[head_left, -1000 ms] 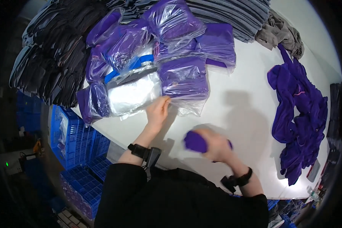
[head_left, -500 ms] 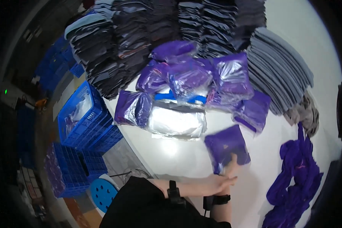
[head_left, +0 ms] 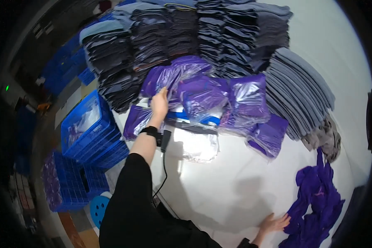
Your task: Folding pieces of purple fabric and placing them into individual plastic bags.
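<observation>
My left hand [head_left: 159, 105] reaches far forward, its fingers closed at the near edge of a folded purple garment in a clear plastic bag [head_left: 169, 78]. That package lies on the left part of a heap of similar purple packages [head_left: 203, 97]. My right hand [head_left: 273, 224] is low at the right, with its fingers spread. Its fingertips come to the edge of a loose, crumpled purple garment [head_left: 318, 202]. A stack of shiny clear plastic bags [head_left: 194, 144] lies just right of my left wrist.
Stacks of folded dark garments [head_left: 165, 37] line the far side, with grey folded ones [head_left: 304, 93] at the right. A crumpled grey-brown cloth [head_left: 326, 138] lies near them. Blue crates [head_left: 89, 130] and a blue round stool [head_left: 98, 210] stand left of the white table [head_left: 223, 186].
The bagged purple garment from the table's middle has gone onto the heap with my left hand. My right hand has moved right to the loose purple garment. The view has shifted slightly.
</observation>
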The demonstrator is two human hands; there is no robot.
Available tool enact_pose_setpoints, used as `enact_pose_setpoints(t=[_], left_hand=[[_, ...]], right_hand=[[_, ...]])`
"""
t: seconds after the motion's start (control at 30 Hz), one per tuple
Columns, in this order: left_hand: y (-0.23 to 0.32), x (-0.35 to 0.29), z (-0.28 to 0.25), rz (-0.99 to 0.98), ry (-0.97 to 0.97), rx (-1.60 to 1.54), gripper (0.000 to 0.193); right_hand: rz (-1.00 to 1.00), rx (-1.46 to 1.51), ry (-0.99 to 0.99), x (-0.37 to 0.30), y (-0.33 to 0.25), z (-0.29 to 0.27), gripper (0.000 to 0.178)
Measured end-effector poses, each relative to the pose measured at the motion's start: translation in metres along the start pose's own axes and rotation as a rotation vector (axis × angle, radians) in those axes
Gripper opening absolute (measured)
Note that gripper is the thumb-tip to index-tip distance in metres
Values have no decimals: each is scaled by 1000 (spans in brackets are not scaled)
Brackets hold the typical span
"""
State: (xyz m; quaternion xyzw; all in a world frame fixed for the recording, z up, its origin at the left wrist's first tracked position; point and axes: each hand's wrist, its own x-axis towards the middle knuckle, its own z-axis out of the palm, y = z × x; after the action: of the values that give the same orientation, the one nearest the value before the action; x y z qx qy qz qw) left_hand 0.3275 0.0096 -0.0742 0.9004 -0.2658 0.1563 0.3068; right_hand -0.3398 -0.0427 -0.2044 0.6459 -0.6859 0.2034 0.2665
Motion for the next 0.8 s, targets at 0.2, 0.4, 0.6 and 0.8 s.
enact_pose_setpoints(t=[0.2,0.4,0.6,0.8], left_hand=[[89,-40,-32,184,-105,487,61],[115,-145,-36,832,-235,-304,40],[273,-306,-78,930,-1018,-1000,57],[308,-318,-106,943,-1963,-466,42]], right_hand=[[331,67,-583,19,92,4,20],[187,450,207,98,45,-105,20],[-80,780,-172,91,27,-175,12],[-67,1220,-940,104,28,-233,36]])
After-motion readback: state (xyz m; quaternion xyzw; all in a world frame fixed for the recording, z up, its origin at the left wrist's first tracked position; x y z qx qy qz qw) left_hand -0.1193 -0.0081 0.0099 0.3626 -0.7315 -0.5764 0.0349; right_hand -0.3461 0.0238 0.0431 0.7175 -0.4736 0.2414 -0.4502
